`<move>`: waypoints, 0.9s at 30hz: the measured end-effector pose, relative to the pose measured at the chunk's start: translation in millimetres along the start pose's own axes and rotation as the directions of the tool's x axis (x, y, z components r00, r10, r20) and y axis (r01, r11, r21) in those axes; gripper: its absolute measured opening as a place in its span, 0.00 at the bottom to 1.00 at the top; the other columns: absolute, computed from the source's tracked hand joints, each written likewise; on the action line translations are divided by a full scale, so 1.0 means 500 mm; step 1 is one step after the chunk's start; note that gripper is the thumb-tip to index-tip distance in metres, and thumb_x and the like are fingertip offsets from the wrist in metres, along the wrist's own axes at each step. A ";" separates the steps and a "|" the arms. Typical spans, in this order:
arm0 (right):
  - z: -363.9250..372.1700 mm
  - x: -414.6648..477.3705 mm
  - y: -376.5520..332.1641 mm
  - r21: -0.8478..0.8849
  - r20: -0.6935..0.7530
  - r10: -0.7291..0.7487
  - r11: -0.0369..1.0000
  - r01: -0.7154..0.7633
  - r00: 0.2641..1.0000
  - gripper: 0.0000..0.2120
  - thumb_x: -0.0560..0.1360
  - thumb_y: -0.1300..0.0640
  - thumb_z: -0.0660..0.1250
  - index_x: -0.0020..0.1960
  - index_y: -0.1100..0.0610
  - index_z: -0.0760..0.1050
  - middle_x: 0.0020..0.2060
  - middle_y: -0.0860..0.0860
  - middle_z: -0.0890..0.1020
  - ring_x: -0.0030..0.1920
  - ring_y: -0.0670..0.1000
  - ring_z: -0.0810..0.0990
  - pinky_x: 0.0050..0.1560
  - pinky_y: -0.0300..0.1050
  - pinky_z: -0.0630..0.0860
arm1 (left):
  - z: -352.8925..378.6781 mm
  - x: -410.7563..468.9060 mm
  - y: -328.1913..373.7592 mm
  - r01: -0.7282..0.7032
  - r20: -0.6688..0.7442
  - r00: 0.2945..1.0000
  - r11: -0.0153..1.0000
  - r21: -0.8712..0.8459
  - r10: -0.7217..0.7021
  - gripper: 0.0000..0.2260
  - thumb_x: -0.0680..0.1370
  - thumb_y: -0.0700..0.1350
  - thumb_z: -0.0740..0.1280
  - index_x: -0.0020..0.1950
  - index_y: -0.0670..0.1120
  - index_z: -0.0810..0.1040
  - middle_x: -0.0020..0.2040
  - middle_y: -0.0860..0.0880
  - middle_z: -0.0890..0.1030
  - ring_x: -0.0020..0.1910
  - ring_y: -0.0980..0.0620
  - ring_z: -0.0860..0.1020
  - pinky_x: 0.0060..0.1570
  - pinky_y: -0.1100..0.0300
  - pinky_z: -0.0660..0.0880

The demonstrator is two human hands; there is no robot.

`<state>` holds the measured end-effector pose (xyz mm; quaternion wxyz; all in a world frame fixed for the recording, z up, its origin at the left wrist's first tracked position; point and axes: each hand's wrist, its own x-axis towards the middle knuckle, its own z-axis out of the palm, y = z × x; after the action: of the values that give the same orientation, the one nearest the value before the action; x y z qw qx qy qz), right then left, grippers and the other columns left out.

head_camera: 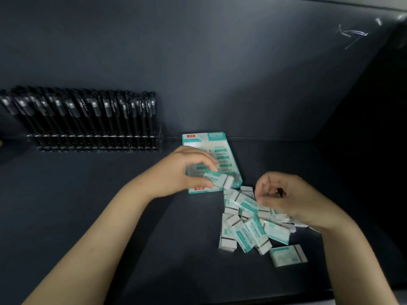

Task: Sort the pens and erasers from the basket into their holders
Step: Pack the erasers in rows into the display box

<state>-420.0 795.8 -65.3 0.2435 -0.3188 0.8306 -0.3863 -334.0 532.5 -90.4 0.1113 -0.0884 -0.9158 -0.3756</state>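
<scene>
Teal film wraps the white rectangular eraser pinched at one end by my left grip, over the teal cardboard box; seemingly light, stiff, slick. My right grip curls over the eraser pile; its hold I cannot tell.

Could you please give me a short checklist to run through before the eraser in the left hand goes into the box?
1. Grip of the left hand on the eraser: pinched between fingers and thumb, ok.
2. Eraser lined up with the box: over its near end, ok.
3. Free room in the box: the hand hides part of it, cannot tell.
4. Next eraser held by the right hand over the pile: fingers curled, cannot tell.
5. The pens standing in their holder: ok.
</scene>
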 end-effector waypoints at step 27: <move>0.072 0.166 -0.063 -0.218 0.096 -0.209 0.950 0.226 0.973 0.12 0.70 0.61 0.75 0.51 0.50 0.84 0.44 0.44 0.80 0.42 0.39 0.77 0.44 0.29 0.72 | -0.031 0.002 -0.080 0.427 -0.260 0.838 0.873 -0.234 -0.479 0.09 0.72 0.48 0.75 0.47 0.50 0.77 0.46 0.56 0.82 0.45 0.60 0.80 0.48 0.66 0.75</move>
<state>-442.0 703.2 -74.0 0.1909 -0.4478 0.8198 -0.3015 -342.5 493.5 -106.4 0.1533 0.1825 -0.8469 -0.4754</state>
